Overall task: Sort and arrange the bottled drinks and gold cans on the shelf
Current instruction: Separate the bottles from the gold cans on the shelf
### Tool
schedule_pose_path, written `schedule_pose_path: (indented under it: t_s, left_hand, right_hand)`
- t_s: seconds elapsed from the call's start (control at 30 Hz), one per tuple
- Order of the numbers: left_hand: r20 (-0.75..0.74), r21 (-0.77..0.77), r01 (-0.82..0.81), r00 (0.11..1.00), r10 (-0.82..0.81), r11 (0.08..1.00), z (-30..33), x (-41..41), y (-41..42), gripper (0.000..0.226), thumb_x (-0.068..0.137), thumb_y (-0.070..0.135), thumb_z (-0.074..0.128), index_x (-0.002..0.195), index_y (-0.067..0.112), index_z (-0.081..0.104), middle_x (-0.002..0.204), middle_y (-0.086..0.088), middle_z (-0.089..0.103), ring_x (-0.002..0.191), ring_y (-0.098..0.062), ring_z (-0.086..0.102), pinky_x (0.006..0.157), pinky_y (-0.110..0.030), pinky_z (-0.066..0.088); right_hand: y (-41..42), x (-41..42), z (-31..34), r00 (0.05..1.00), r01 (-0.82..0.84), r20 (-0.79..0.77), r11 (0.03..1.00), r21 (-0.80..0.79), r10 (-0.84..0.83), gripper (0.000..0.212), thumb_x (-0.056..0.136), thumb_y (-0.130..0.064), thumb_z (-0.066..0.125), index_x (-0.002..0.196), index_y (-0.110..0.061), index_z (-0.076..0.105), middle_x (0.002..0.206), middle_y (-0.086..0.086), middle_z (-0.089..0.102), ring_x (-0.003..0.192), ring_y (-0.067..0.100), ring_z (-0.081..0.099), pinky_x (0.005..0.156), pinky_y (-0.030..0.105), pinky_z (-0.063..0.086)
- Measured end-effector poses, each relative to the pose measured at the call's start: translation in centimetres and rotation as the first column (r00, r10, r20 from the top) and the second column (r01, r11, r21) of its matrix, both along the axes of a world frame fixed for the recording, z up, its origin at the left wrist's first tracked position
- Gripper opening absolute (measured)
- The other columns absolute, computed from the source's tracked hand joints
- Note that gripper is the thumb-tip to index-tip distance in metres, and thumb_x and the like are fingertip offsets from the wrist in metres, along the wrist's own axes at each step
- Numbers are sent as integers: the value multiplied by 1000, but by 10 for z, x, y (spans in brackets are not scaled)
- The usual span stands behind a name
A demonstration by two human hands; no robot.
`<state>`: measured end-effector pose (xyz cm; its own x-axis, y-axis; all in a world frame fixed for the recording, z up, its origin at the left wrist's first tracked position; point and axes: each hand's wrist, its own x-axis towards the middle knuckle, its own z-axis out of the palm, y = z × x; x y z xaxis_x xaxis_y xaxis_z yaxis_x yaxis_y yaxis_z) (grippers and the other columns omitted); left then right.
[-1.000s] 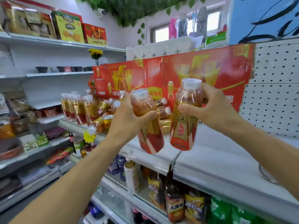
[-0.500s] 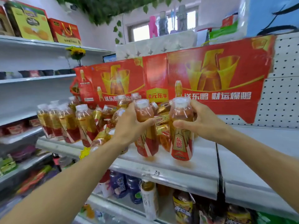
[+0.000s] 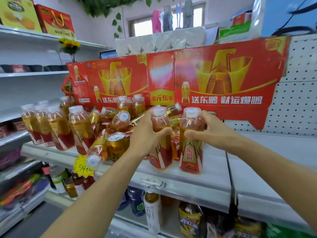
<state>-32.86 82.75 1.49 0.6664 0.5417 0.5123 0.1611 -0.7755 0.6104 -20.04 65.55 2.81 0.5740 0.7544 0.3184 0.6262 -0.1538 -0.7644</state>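
Head view: left hand (image 3: 145,134) fingers wrap one bottle (image 3: 160,140), right hand (image 3: 211,133) fingers wrap another bottle (image 3: 191,143), both upright on shelf (image 3: 188,179).

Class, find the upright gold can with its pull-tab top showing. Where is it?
In the head view the gold can stands on the shelf, left of the left hand, among toppled bottles.

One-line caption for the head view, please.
Left hand and right hand each hold an upright bottle at the shelf front.
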Motion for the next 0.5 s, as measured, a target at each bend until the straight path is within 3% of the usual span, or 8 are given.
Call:
schedule_pose_path:
  t_s: [0.1,0.17,0.23,0.33,0.4,0.5]
  left_hand:
    - [6,-48,87,996,-87,995,-5,-13,5,81,78,50,74,144,33,31,139,11,51,126,-12,49,105,-41,43]
    - [-47,2,70,996,-70,998,-10,-29,16,91,77,53,73,150,30,24,150,6,38,136,-14,37,111,-42,36]
    - [-84,177,-55,994,71,983,-17,-47,36,95,76,61,66,152,24,22,151,0,35,137,-18,33,112,-42,33]
    - [-141,446,-273,919,368,852,-27,-64,72,100,76,77,34,150,11,27,144,-10,44,132,-26,37,113,-43,27]
    - [-281,485,-322,823,493,813,-32,-67,91,107,75,81,17,152,6,22,147,-13,41,139,-29,30,116,-47,16]
    - [-434,502,-286,734,523,817,-38,-64,105,101,80,82,21,151,10,23,151,-12,39,143,-29,27,118,-49,10]
  right_hand:
    - [0,-3,-2,1000,18,-21,1000,3,-18,59,79,-40,76,127,-27,45,112,-12,62,101,4,62,80,27,54]
    - [0,-5,-3,999,24,-26,1000,4,-23,58,81,-43,73,129,-28,44,112,-13,61,99,1,60,73,21,49]
    - [1,-8,-4,999,30,-40,999,22,-29,55,84,-50,66,128,-27,45,111,-13,61,98,1,59,69,19,47]
    - [3,-11,-4,994,48,-105,995,85,-39,54,90,-59,46,128,-20,47,111,-10,59,100,5,58,71,22,45]
    - [4,-15,-6,989,60,-140,989,133,-41,50,96,-56,35,126,-18,48,113,-7,58,101,3,56,71,20,42]
    - [7,-18,-10,987,79,-154,980,185,-51,42,98,-54,30,117,-22,49,111,-9,57,101,1,54,71,19,41]
